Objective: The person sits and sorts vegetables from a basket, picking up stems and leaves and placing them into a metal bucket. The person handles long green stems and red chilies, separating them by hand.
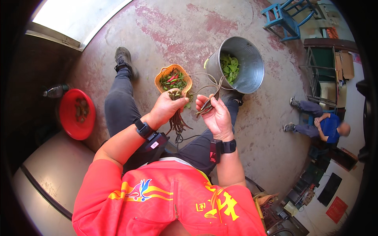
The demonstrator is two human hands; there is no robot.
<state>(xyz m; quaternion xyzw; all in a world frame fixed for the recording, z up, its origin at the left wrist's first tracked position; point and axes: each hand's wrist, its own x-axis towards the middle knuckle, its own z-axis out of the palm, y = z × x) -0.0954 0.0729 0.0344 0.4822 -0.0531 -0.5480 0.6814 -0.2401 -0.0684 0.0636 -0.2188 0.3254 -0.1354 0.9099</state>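
My left hand (168,106) is closed around a bundle of dark, thin stalks (178,122), perhaps long beans or stems, whose paler ends show above the fist. In my right hand (217,115) are several long, thin brown strands (216,97), pinched between thumb and fingers, with ends looping up and left. Just beyond my left hand, an orange plastic basket (158,80) on the floor holds red and green chilli peppers (172,79) and dark stalks. A metal bucket (252,63) with green leaves (230,67) inside lies tilted, its opening facing right, beyond my right hand.
A red plastic basin (77,132) with brown lumps inside and a clear plastic bottle (56,91) are at the left. A blue wooden chair (276,17) stands at the upper right. Another person (329,126) sits at the far right. My legs are spread on either side of the basket.
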